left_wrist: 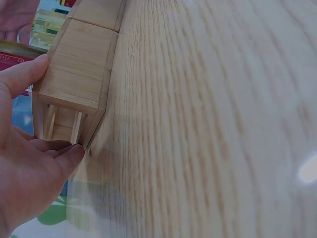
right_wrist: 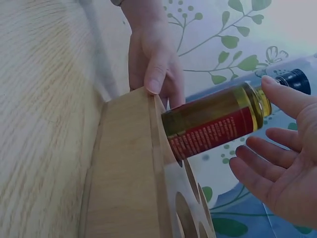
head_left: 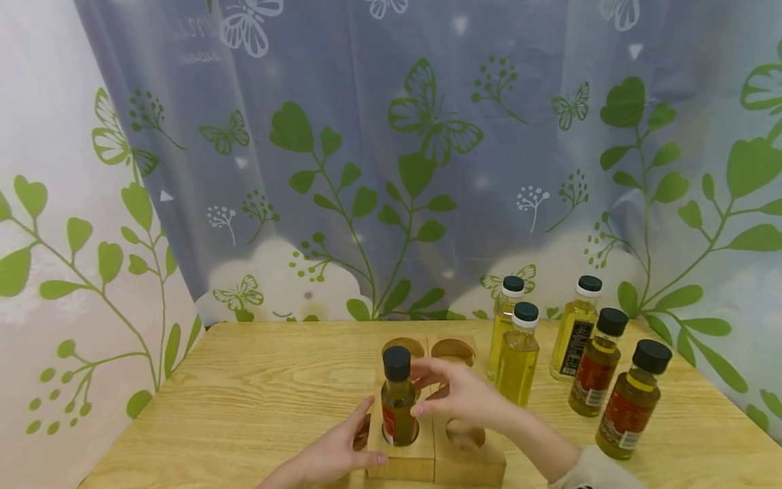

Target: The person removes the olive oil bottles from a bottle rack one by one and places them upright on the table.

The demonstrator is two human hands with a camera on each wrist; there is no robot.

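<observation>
A dark-capped bottle [head_left: 394, 401] with a red label and amber liquid stands in the near left hole of a wooden bottle rack [head_left: 403, 468]. My left hand [head_left: 336, 448] grips the rack's near left corner. In the left wrist view its thumb is on the upper edge and its fingers [left_wrist: 69, 158] curl at the rack's open end. My right hand [head_left: 467, 397] is at the bottle's right side. The right wrist view shows its thumb [right_wrist: 285, 96] by the bottle neck and the other fingers loosely extended, apart from the glass. The bottle's base is hidden inside the rack.
Right of the rack stand several bottles: yellow oil bottles [head_left: 518, 367] with dark green caps, and red-labelled bottles [head_left: 628, 414] with black caps. The rack's other holes [head_left: 466, 435] show nothing in them. A patterned curtain [head_left: 366, 170] hangs behind the wooden table [head_left: 275, 373].
</observation>
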